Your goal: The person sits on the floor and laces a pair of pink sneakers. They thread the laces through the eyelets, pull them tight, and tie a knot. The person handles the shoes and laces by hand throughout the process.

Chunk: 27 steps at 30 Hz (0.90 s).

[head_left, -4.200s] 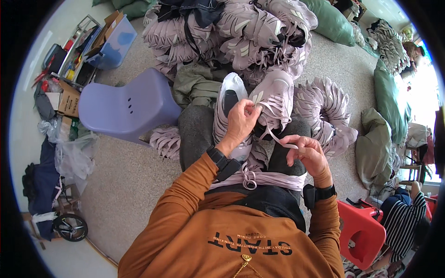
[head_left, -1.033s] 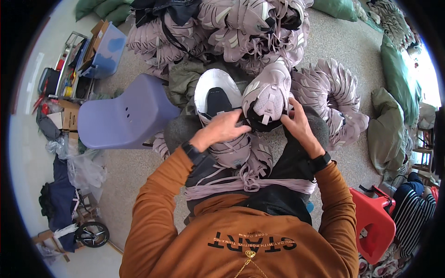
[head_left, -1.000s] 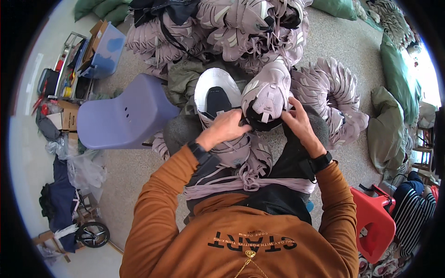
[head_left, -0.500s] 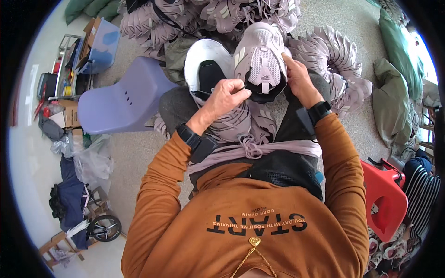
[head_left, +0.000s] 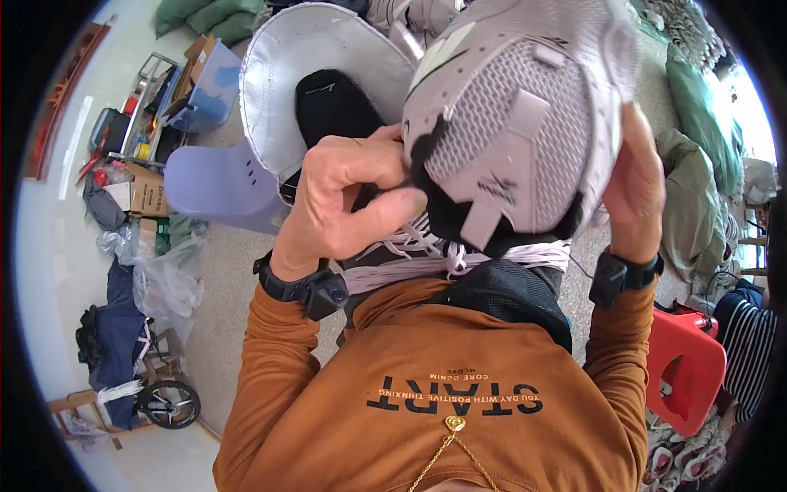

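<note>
A lilac shoe upper (head_left: 512, 123) with a mesh tongue and black collar edging is held up close in front of me. My left hand (head_left: 348, 197) is closed in a pinch at its black edge, thumb pointing right; what lies between the fingertips is partly hidden. Round the upper's right side my right hand (head_left: 638, 184) is wrapped, its fingers partly behind it. Just left of it stands another upper (head_left: 270, 74) with its white inside showing and a black tongue (head_left: 332, 107) within. Below, lilac laces (head_left: 373, 277) lie across my lap.
To the left is a purple chair (head_left: 217, 184), with a blue bin (head_left: 205, 86) behind it. A red stool (head_left: 689, 369) stands at the right, near piled shoe parts (head_left: 684, 455). Green sacks (head_left: 697, 107) line the far right. Plastic bags (head_left: 168, 279) lie at the left.
The lilac upper has come up much nearer to my head, together with both hands. The white-lined upper also appears larger and nearer. Both hands keep hold at the upper's sides.
</note>
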Tool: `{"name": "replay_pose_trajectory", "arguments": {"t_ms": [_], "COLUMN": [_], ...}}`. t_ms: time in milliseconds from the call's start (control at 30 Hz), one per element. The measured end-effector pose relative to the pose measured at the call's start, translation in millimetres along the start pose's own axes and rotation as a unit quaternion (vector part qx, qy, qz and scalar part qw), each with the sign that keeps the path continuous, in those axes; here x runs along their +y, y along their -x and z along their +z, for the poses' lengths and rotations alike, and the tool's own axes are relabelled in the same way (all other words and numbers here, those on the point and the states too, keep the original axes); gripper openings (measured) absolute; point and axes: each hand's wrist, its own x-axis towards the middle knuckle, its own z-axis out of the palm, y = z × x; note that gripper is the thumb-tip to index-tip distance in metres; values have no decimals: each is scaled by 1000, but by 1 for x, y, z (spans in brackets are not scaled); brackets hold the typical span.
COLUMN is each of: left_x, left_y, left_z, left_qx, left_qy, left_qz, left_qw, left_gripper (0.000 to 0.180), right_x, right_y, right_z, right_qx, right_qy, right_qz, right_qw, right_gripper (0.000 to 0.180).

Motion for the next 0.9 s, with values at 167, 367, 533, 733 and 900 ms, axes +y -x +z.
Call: {"name": "replay_pose_trajectory", "arguments": {"t_ms": [167,367,533,733,900], "left_x": [-19,-121,-97,-3,-95], "left_y": [-6,30,46,39,-15], "left_z": [-3,10,17,-6,-9], "left_qx": [-10,-71,13,5,56], "left_qy": [53,25,-108,-354,-319], "left_qz": [-87,-232,-136,-298,-22], "left_qw": [995,970,985,886,946], "left_gripper": [24,18,14,20,28], "right_x": [-3,92,94,88,90], "right_y": [23,19,24,33,31], "right_z": [3,-90,-88,-75,-76], "right_qx": [65,72,37,33,28], "right_qy": [86,97,117,143,134], "right_qz": [-3,202,206,193,181], "right_qw": [994,972,971,970,974], "right_gripper": [38,41,44,40,50]}}
